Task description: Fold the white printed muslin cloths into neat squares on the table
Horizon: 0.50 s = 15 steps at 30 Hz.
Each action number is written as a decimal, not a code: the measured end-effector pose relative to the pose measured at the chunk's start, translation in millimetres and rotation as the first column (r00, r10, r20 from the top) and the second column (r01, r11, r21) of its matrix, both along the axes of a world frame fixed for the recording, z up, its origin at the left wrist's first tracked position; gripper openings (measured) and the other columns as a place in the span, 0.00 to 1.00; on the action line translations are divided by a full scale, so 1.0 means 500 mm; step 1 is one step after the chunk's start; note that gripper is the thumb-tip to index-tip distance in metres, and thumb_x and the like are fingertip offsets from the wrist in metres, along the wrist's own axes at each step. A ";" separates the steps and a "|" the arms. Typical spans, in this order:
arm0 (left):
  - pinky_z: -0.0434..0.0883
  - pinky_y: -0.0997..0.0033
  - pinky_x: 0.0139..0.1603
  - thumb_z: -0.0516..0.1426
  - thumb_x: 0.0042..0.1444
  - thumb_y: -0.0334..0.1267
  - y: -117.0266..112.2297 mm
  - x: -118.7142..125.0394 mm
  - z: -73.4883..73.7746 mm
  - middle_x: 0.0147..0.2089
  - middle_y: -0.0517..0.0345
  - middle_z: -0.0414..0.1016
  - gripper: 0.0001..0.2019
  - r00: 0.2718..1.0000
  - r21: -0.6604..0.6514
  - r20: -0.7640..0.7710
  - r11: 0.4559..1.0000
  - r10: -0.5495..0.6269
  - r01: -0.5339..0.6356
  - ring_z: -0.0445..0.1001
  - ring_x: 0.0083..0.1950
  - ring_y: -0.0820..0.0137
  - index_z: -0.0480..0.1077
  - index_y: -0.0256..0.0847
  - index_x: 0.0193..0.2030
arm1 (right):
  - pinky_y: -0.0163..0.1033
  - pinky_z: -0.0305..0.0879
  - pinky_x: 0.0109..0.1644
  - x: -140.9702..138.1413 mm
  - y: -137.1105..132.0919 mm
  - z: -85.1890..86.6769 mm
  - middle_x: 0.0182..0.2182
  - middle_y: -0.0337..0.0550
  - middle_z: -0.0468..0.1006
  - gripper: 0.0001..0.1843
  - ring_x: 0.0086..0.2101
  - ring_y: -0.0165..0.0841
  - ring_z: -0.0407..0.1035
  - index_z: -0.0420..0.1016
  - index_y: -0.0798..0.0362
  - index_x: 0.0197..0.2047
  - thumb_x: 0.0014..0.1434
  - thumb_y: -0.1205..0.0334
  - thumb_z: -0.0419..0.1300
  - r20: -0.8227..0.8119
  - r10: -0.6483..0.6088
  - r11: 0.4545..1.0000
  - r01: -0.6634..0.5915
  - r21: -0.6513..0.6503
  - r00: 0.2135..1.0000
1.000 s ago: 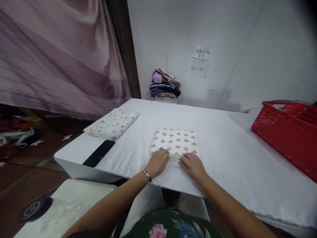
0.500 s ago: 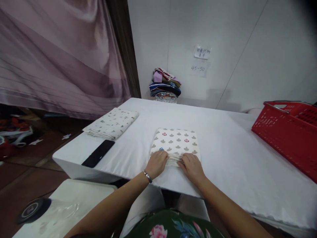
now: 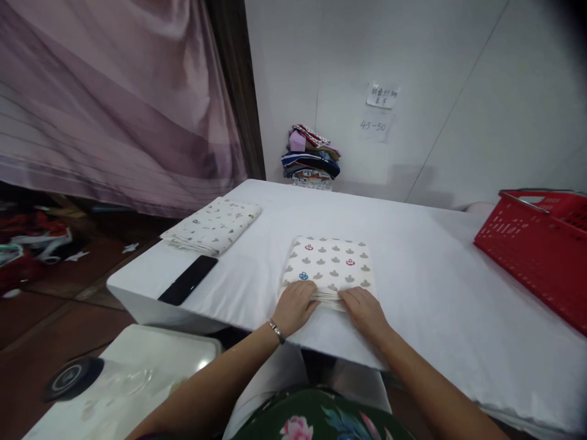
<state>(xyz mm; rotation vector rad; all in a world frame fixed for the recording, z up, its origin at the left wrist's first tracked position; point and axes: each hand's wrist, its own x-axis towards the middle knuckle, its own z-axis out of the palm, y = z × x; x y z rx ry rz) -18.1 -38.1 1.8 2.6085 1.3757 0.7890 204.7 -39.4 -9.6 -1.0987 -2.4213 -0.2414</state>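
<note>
A folded white cloth [image 3: 328, 263] printed with grey, red and blue mushroom shapes lies in front of me on the white-covered table [image 3: 426, 293]. My left hand [image 3: 297, 304] grips the near left part of its layered edge, fingers on top and thumb at the fold. At the near right part, my right hand [image 3: 365, 310] holds the same edge, fingers bent over it. Between my hands several stacked layers show. Another folded cloth [image 3: 213, 226] with small prints lies to the left, with a black phone [image 3: 188, 280] close by.
A red plastic basket [image 3: 536, 256] stands on the right of the table. Folded clothes [image 3: 310, 157] are piled by the back wall. At the lower left, a white surface [image 3: 160, 345] carries a dark round object [image 3: 73, 377]. A pinkish curtain [image 3: 137, 110] hangs at the left.
The view has shifted slightly, so things sit a little farther right. Both hands stay on the cloth's near edge; the left thumb now sticks out more toward the middle.
</note>
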 end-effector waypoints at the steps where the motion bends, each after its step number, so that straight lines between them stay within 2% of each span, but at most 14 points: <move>1: 0.63 0.61 0.49 0.53 0.56 0.38 -0.001 0.001 -0.001 0.45 0.52 0.69 0.11 1.000 0.006 0.014 1.000 0.018 -0.018 0.65 0.49 0.63 0.61 0.40 0.46 | 0.40 0.60 0.40 0.000 0.000 -0.001 0.35 0.49 0.74 0.14 0.36 0.36 0.64 0.70 0.58 0.44 0.60 0.71 0.46 -0.010 0.001 1.000 -0.001 0.009 1.000; 4: 0.62 0.60 0.50 0.54 0.55 0.37 0.000 0.007 0.002 0.46 0.52 0.69 0.12 0.999 0.026 0.018 0.999 0.045 -0.045 0.65 0.49 0.63 0.62 0.40 0.46 | 0.40 0.61 0.40 -0.002 0.002 -0.006 0.34 0.49 0.74 0.14 0.36 0.36 0.65 0.70 0.58 0.44 0.61 0.71 0.46 -0.043 0.005 1.000 -0.004 0.024 0.999; 8: 0.63 0.59 0.48 0.53 0.54 0.36 0.006 0.008 0.009 0.44 0.53 0.69 0.09 0.997 0.024 -0.028 0.997 0.076 -0.076 0.65 0.48 0.63 0.65 0.42 0.43 | 0.40 0.62 0.40 0.001 0.004 -0.015 0.35 0.48 0.75 0.14 0.37 0.35 0.66 0.70 0.57 0.44 0.61 0.71 0.46 -0.060 -0.001 1.000 0.002 0.006 0.998; 11: 0.62 0.58 0.48 0.51 0.53 0.30 0.009 -0.009 0.010 0.43 0.53 0.70 0.11 0.991 0.046 -0.072 0.993 0.114 -0.111 0.65 0.47 0.63 0.65 0.43 0.43 | 0.40 0.62 0.41 0.004 0.004 -0.024 0.36 0.49 0.74 0.14 0.38 0.36 0.66 0.70 0.57 0.45 0.60 0.71 0.47 -0.065 -0.002 1.000 0.003 0.017 0.998; 15: 0.62 0.59 0.48 0.50 0.48 0.25 0.006 -0.042 0.000 0.45 0.52 0.70 0.16 0.973 0.097 -0.065 0.972 0.221 -0.214 0.65 0.48 0.62 0.65 0.41 0.43 | 0.40 0.62 0.41 0.003 0.000 -0.029 0.37 0.49 0.74 0.15 0.38 0.36 0.66 0.70 0.56 0.46 0.61 0.71 0.47 -0.050 -0.013 0.999 0.014 0.032 0.999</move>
